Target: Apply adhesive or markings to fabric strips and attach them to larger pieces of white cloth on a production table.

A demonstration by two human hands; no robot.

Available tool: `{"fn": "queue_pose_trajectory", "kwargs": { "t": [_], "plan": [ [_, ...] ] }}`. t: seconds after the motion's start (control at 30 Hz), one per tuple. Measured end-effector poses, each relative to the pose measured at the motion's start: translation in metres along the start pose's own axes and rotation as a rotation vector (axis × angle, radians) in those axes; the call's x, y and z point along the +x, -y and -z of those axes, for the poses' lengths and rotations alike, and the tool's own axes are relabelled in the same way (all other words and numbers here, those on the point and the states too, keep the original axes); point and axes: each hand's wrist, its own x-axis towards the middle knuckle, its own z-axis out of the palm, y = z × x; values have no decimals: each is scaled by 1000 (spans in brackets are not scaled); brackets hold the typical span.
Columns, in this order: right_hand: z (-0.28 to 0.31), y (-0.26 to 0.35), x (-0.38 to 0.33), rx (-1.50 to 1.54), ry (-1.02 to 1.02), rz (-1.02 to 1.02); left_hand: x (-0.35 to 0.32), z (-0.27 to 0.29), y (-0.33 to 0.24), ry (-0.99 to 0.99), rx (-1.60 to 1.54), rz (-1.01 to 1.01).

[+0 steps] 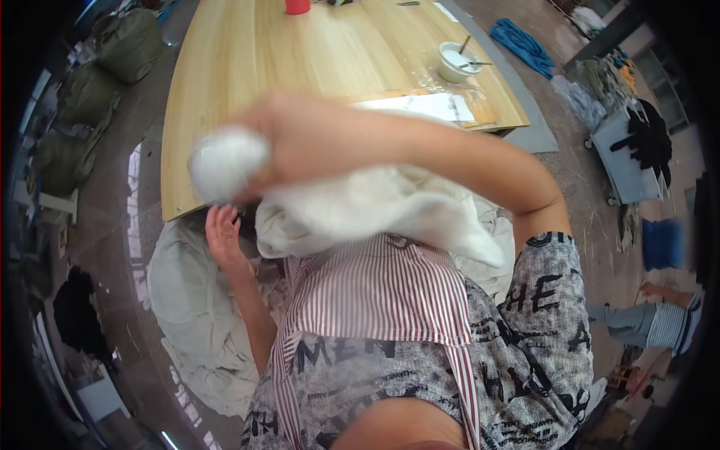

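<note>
My right hand is raised across my chest, blurred, gripping a white cloth. One bunched end sticks out past the fingers and the rest hangs down over my striped apron. My left hand is lower, below the near edge of the wooden table, fingers spread, holding nothing and just above a pale crumpled fabric pile on the floor.
On the table are a white bowl with utensils, a red cup and papers. Green sacks lie at the left. A grey cart with dark clothes stands at the right. Another person crouches at the lower right.
</note>
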Motion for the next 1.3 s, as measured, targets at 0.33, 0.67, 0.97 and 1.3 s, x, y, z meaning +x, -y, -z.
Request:
{"fn": "queue_pose_trajectory", "kwargs": {
  "t": [0.33,0.67,0.97,1.3],
  "plan": [
    [-27,-84,-79,-134,189,-134,-14,-1,-65,386,-131,139],
    [25,-87,-117,-91,-249,-107,11,59,-105,25,-239,318],
    [-7,-52,-23,355,-131,-42,15,-81,-124,540,177,-19],
    [-40,-141,-106,-647,-6,-520,58,-12,-139,165,-481,395]
  ]
}}
